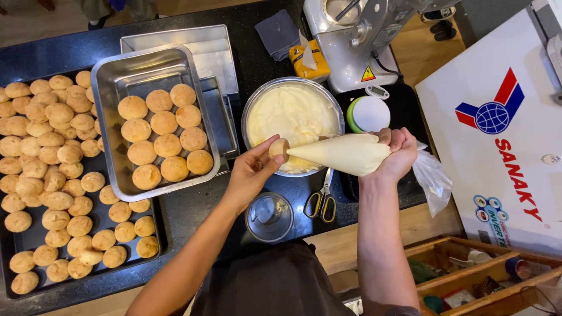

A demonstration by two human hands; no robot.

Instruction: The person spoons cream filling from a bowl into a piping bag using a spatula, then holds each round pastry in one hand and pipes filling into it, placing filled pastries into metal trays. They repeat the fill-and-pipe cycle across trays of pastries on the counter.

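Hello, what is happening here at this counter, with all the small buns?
A person is filling small buns with cream. The left hand holds one bun against the tip of a piping bag, which the right hand grips at its wide end. Behind them stands a bowl of cream. A metal pan holds some buns; many more lie on the dark tray.

A bakery or pastry kitchen, by the look of it: dark worktop (257, 58) crowded with a big black tray of round baked puffs (52, 175), a steel pan (146, 117), a bowl of cream (293, 114), a stand mixer (363, 35), a white chest freezer (497, 129).
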